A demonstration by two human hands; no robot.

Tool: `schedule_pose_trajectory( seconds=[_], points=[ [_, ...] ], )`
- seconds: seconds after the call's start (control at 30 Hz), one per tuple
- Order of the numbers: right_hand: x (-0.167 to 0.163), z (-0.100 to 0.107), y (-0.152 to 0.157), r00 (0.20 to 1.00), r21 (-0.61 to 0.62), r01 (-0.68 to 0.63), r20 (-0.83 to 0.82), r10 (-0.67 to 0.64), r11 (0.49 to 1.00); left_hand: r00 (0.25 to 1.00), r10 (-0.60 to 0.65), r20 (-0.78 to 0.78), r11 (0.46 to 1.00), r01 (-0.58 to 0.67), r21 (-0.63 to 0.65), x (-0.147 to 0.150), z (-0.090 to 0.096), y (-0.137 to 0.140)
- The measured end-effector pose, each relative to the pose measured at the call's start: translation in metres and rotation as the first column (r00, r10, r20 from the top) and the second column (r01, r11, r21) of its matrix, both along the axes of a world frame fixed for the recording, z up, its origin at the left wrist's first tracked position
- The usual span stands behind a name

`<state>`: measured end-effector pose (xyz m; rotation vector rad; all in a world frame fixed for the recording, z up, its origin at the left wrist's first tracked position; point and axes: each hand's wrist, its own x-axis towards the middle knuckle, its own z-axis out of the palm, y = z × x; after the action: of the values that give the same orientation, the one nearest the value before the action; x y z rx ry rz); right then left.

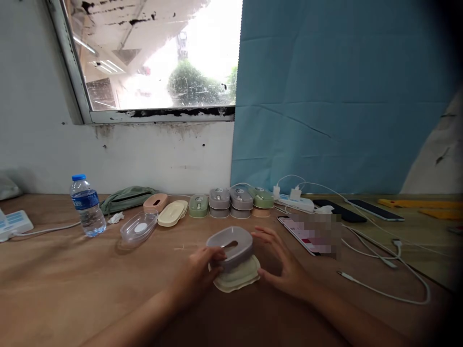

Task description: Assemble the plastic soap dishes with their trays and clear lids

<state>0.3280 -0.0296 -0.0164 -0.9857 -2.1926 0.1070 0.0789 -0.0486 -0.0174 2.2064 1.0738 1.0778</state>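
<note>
In the middle of the table, my left hand point(208, 262) is closed on the near left side of a grey oval plastic box point(231, 238) that has a keyhole-shaped slot in its top. Just below and in front of the box is a cream oval plate point(238, 274) with a thin rim; whether the two touch I cannot tell. My right hand point(280, 262) is open at the right of both, its fingers spread and curved. Its thumb tip is beside the cream plate's right edge, and contact there is unclear.
Behind stand several grey and green lidded boxes point(231, 202), some stacked. Left of them lie cream plates point(172, 213), a pink slotted box point(155, 202), a clear lid point(139, 226), a green pouch point(126, 198) and a water bottle point(88, 207). Phones point(300, 236) and white cables point(383, 299) lie right.
</note>
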Motion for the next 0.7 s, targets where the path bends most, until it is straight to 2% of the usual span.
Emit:
schedule_pose_trajectory(
  seconds=[0.13,0.27,0.37,0.47,0.53,0.6,0.63,0.7],
  points=[
    [-0.002,-0.006,-0.001,0.992,-0.185,-0.033,0.116,0.056,0.982,0.990,-0.110,-0.083,0.994,0.107,-0.038,-0.003,-0.004,0.001],
    [-0.004,-0.007,-0.002,0.986,-0.374,-0.074,0.114,0.125,0.925,0.956,-0.214,-0.201,0.977,0.209,-0.049,-0.007,0.003,-0.001],
    [-0.004,-0.006,-0.002,0.982,-0.434,-0.111,0.089,0.165,0.894,0.916,-0.239,-0.322,0.970,0.240,-0.037,-0.007,0.004,-0.003],
    [-0.003,-0.005,-0.001,0.981,-0.449,-0.127,0.076,0.179,0.885,0.904,-0.248,-0.348,0.958,0.282,0.051,-0.009,0.004,0.000],
    [-0.001,-0.004,-0.001,0.980,-0.461,-0.126,0.079,0.183,0.878,0.936,-0.169,-0.310,0.958,0.230,0.172,-0.017,0.006,0.008],
    [0.000,-0.004,0.000,0.979,-0.472,-0.123,0.084,0.183,0.873,0.972,0.048,-0.229,0.949,0.027,0.315,-0.033,0.010,0.021],
    [0.001,-0.003,0.000,0.980,-0.476,-0.120,0.085,0.182,0.871,0.964,0.190,-0.185,0.918,-0.107,0.383,-0.044,0.012,0.029],
    [0.001,-0.002,0.000,0.980,-0.479,-0.118,0.083,0.179,0.870,0.877,0.444,-0.184,0.826,-0.321,0.463,-0.071,0.016,0.045]
  ],
)
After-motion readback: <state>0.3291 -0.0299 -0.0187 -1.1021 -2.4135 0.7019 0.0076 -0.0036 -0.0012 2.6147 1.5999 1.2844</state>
